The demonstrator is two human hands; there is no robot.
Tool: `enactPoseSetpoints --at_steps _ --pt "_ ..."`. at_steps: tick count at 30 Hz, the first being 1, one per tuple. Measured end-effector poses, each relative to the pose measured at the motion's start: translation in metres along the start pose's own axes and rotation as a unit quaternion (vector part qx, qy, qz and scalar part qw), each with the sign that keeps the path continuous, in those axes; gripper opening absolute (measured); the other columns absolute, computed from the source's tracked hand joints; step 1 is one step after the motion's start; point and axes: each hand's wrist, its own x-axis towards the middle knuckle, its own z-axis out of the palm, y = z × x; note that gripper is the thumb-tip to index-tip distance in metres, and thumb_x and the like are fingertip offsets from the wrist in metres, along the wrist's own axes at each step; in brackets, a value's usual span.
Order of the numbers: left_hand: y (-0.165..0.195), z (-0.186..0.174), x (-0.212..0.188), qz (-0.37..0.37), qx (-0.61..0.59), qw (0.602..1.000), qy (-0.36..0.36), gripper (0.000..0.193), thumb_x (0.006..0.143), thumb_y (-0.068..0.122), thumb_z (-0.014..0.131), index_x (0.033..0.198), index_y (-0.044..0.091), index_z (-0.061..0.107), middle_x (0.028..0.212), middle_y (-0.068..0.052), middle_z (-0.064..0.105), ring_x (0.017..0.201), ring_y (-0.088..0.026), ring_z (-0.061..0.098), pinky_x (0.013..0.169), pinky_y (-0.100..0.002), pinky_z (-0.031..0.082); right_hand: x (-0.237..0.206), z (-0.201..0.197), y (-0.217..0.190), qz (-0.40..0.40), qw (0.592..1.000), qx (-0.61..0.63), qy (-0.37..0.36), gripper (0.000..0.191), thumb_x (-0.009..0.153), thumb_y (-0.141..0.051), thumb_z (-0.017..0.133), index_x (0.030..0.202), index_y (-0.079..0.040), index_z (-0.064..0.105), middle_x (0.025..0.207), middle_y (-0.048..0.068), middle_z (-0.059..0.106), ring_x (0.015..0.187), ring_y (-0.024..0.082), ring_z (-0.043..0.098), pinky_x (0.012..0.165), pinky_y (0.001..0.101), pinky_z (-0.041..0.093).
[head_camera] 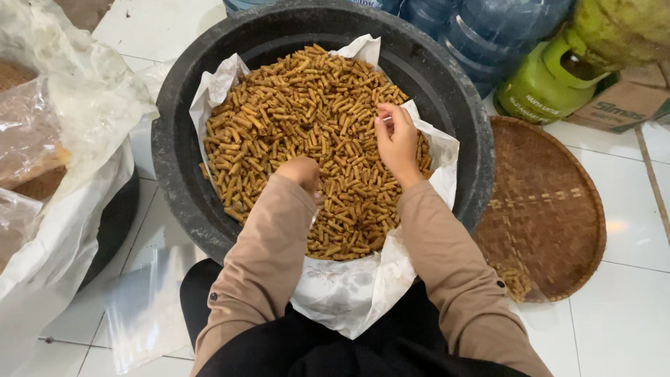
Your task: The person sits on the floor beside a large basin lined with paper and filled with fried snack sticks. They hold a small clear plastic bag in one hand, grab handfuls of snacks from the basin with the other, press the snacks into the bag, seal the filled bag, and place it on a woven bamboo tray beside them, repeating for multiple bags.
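Golden-brown snack sticks (pixel 307 132) fill a white paper liner (pixel 349 293) inside the black basin (pixel 174 174), the liner keeping them off the plastic. The left hand (pixel 300 171) is buried knuckle-deep in the heap, so its fingers cannot be read. The right hand (pixel 396 136) hovers over the basin's right side, seemingly pinching a stick or two. A woven tray (pixel 551 209) lies right of the basin.

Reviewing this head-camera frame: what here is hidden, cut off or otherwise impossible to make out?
- Left hand: fingers dug into the brown stick snacks; grip hidden.
- Right hand: seen from the back, so whether it pinches anything is unclear.
- Black tub: inside covered by the white liner.
- Blue water jugs and green gas cylinder: cut off by the top edge.
- Plastic bags: cropped at the left edge.
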Motion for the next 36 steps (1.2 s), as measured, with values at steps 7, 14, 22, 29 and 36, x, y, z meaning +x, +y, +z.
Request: enactPoseSetpoints --at_steps 7,14,22,29,36 --pt "-0.028 0.027 0.032 -0.147 0.042 0.958 0.243 0.025 0.096 0.026 0.062 0.114 0.015 0.076 0.128 -0.009 0.068 0.121 -0.030 0.063 0.089 -0.049 0.051 -0.001 0.007 0.014 -0.020 0.998 -0.037 -0.049 0.023 0.099 -0.001 0.068 0.121 -0.003 0.067 0.101 0.007 0.063 0.082 0.016 0.063 0.070 0.0272 0.052" --pt "-0.007 0.000 0.015 -0.080 -0.062 0.905 0.412 0.017 0.089 0.022 0.065 0.089 0.016 0.081 0.089 -0.013 0.075 0.085 -0.034 0.074 0.073 -0.047 0.057 -0.007 0.020 -0.003 -0.032 0.993 -0.031 -0.108 0.028 0.098 0.001 0.066 0.126 -0.003 0.068 0.104 0.011 0.060 0.084 0.019 0.066 0.074 0.0286 0.055" --pt "-0.057 -0.058 -0.053 0.002 -0.643 0.319 0.696 0.020 0.109 0.021 0.055 0.099 0.004 0.059 0.095 -0.004 0.069 0.066 -0.016 0.059 0.057 -0.029 0.050 -0.016 0.031 -0.037 -0.114 0.991 -0.030 -0.055 0.027 0.100 0.003 0.065 0.127 -0.002 0.065 0.113 0.014 0.061 0.092 0.022 0.066 0.076 0.0307 0.055" --pt "-0.107 -0.056 -0.085 -0.131 -0.659 0.114 0.732 0.028 0.099 0.011 0.069 0.103 0.001 0.044 0.101 -0.010 0.056 0.084 -0.016 0.058 0.079 -0.026 0.056 -0.020 0.045 -0.057 -0.078 0.990 -0.051 -0.103 0.022 0.103 -0.002 0.065 0.125 -0.001 0.065 0.111 0.014 0.061 0.087 0.022 0.065 0.072 0.0317 0.053" --pt "0.003 -0.046 -0.039 0.002 -0.659 0.476 0.582 0.035 0.082 0.021 0.087 0.085 0.009 0.054 0.076 0.002 0.056 0.067 -0.009 0.051 0.059 -0.023 0.047 -0.022 0.040 -0.081 -0.138 0.987 -0.024 -0.075 0.020 0.102 0.000 0.067 0.121 -0.002 0.068 0.112 0.011 0.065 0.090 0.021 0.068 0.077 0.0313 0.056"
